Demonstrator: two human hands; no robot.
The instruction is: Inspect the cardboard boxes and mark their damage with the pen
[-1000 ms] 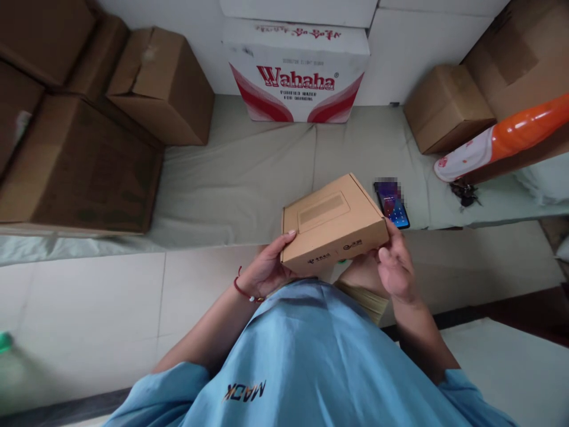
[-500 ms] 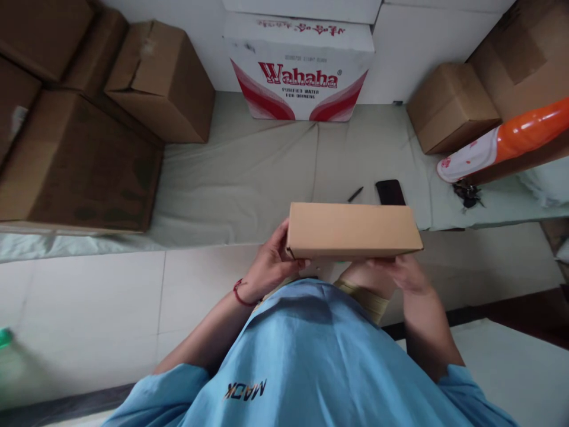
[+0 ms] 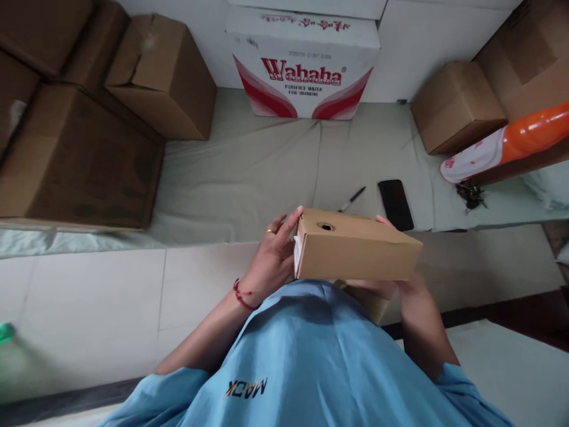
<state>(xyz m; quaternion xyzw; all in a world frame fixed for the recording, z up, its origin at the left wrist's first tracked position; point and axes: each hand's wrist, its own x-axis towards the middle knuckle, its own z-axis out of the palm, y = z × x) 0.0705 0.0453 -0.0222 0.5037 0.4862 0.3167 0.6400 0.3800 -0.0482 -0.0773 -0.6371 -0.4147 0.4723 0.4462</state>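
I hold a small flat brown cardboard box (image 3: 355, 252) in front of my chest, with both hands on it. A round hole shows in its upper face. My left hand (image 3: 273, 255) presses against the box's left end, fingers stretched up along it, a ring on one finger and a red cord at the wrist. My right hand (image 3: 400, 279) grips the box from the right and underneath, mostly hidden behind it, with only a fingertip showing over the top edge.
A pale cloth-covered ledge (image 3: 249, 178) carries a dark phone (image 3: 395, 204), a pen (image 3: 352, 198) and keys (image 3: 470, 194). Brown cartons (image 3: 80, 160) stand at the left, a white Wahaha carton (image 3: 306, 65) at the back, a small carton (image 3: 457, 107) and an orange-white tube (image 3: 507, 145) at the right.
The box has been turned over in my hands: first its lidded top showed, then a plain long side, now a face with a round hole. The phone's screen went dark.
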